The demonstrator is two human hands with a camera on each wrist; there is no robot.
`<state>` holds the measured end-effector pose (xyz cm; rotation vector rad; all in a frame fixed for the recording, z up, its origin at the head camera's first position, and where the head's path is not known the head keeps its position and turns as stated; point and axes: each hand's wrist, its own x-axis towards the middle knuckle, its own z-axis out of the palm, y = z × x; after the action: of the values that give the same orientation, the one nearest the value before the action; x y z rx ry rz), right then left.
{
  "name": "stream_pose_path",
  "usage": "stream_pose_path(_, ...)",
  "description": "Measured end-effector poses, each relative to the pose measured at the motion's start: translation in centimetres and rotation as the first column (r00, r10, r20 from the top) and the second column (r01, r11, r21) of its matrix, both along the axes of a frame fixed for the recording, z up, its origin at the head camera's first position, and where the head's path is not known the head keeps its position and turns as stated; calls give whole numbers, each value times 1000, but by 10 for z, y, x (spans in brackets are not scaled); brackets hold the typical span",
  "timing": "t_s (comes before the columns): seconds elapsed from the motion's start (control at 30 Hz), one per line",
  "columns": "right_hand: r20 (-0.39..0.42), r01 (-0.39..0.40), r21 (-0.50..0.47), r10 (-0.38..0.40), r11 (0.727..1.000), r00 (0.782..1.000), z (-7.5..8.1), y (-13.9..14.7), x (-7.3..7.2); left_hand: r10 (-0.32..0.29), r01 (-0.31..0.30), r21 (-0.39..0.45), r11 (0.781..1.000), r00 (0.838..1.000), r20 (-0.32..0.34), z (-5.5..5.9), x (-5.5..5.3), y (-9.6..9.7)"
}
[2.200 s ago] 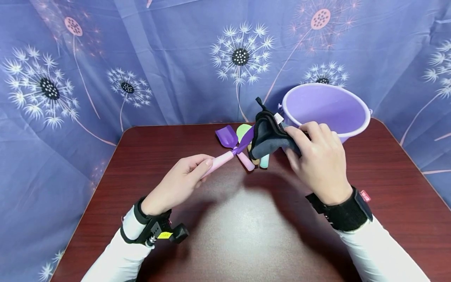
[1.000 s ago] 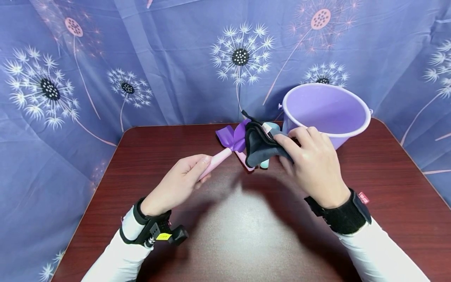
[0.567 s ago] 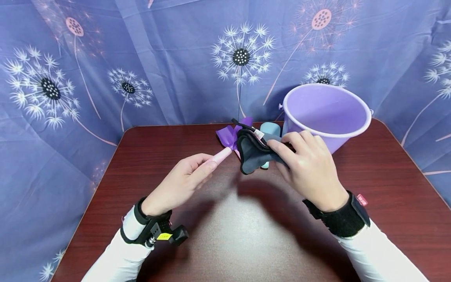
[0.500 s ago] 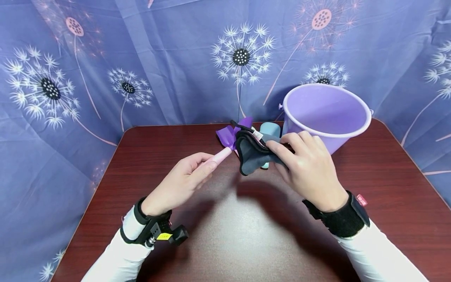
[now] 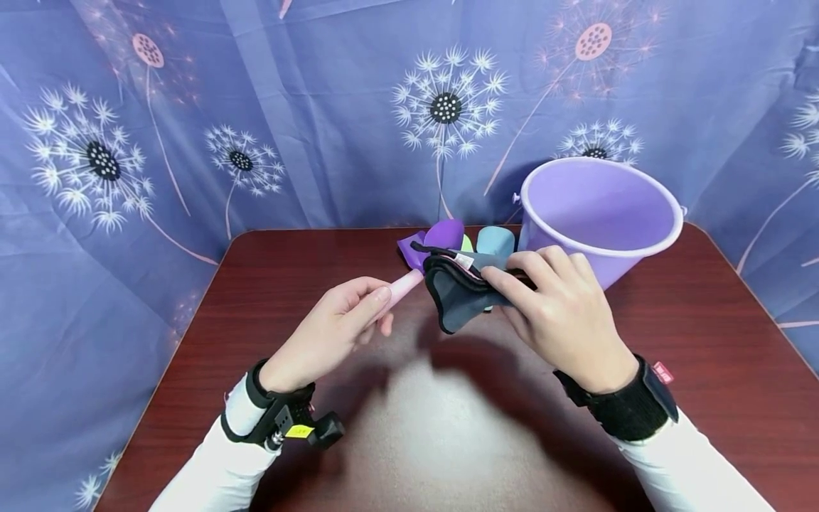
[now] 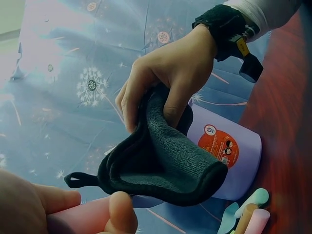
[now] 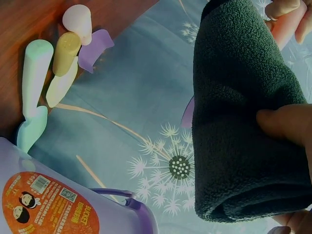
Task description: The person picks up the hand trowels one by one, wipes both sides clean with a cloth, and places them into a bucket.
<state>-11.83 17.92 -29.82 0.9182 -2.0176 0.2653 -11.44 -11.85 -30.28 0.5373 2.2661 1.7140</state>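
Observation:
In the head view my left hand (image 5: pixel 333 331) holds the pink handle (image 5: pixel 404 284) of a toy shovel between thumb and fingers. Its purple blade (image 5: pixel 444 233) points away from me, and the cloth hides part of it. My right hand (image 5: pixel 566 316) grips a folded dark grey cleaning cloth (image 5: pixel 457 291) with black edging, a white tag and a black hanging loop. The cloth's near fold sits right at the end of the pink handle; whether they touch is hidden. In the left wrist view the folded cloth (image 6: pixel 180 161) gapes open like a pocket.
A light purple bucket (image 5: pixel 601 263) stands at the back right, behind my right hand. Other toy shovels lie at the table's back edge: a purple blade (image 5: pixel 409 250), a blue-green one (image 5: pixel 495 240), and a tan handle (image 7: pixel 67 51). A flowered blue curtain (image 5: pixel 333 142) hangs behind.
My right hand has brought the cloth left and toward me, from around the purple blade down to the handle's end. The left hand stays nearly in place. The head view has shifted slightly.

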Motion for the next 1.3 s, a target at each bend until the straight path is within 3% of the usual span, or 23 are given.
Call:
stream_pose_path(0.4,-9,40,-9,-40,999,999,1,6,-5,39,-39,16,999,999,0,3,-1,-1)
stream_pose_path(0.77,29,147,-41,-146,988,989,-6,19,-13,84,-85,26,996,996,43,4,0,-3)
stream_pose_path(1.3,80,260,-66,-255,963,964,-13,35,-22,60,-60,7,998,998,33,6,1,-5)
